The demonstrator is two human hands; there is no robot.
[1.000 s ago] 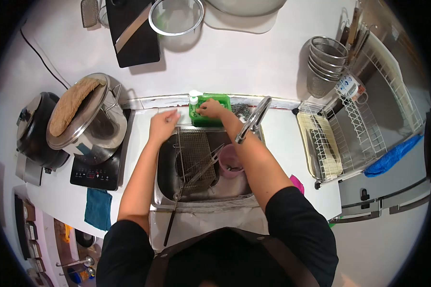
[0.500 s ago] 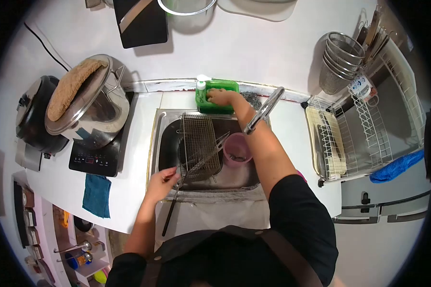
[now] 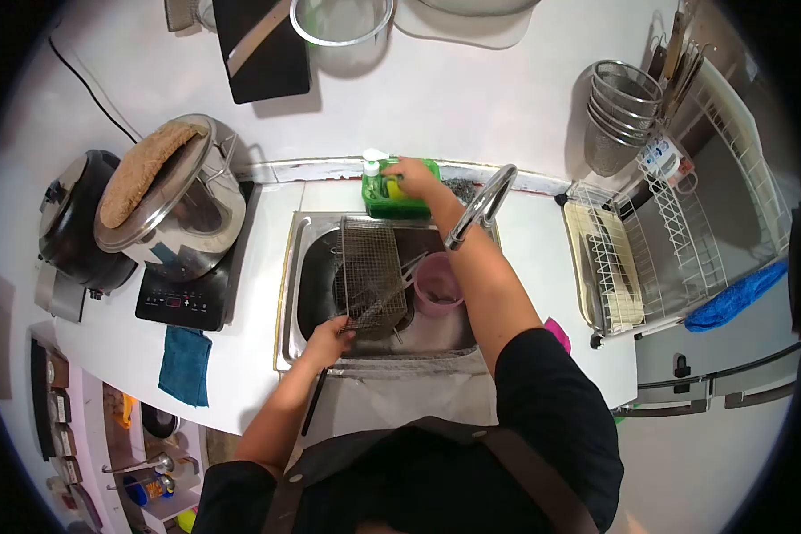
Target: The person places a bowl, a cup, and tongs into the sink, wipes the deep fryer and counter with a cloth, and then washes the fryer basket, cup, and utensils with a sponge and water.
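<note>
At the sink's near left, my left hand (image 3: 327, 343) is closed on the near edge of a wire grill rack (image 3: 369, 258). The rack leans inside the steel sink (image 3: 285, 294), over a dark pan (image 3: 316, 276). A long tool's black handle (image 3: 312, 408) sticks out over the front rim below that hand; metal prongs (image 3: 413, 264) show beside the rack. My right hand (image 3: 416, 178) reaches to a green caddy (image 3: 400, 210) behind the sink. Its fingers are bent around a yellow sponge (image 3: 394, 190), partly hidden. A white pump bottle (image 3: 371, 167) stands in the caddy.
A pink tub (image 3: 438, 285) sits in the sink, under the curved faucet (image 3: 485, 209) and my right forearm. A steel scrubber (image 3: 460, 189) lies beside the caddy. Left are a large pot (image 3: 191, 214) on an induction cooker (image 3: 182, 301) and a blue cloth (image 3: 184, 367); right, a dish rack (image 3: 627, 258).
My left hand has moved right and closed on the rack's near edge. My right hand has lifted slightly within the caddy, and the yellow sponge now shows under its fingers.
</note>
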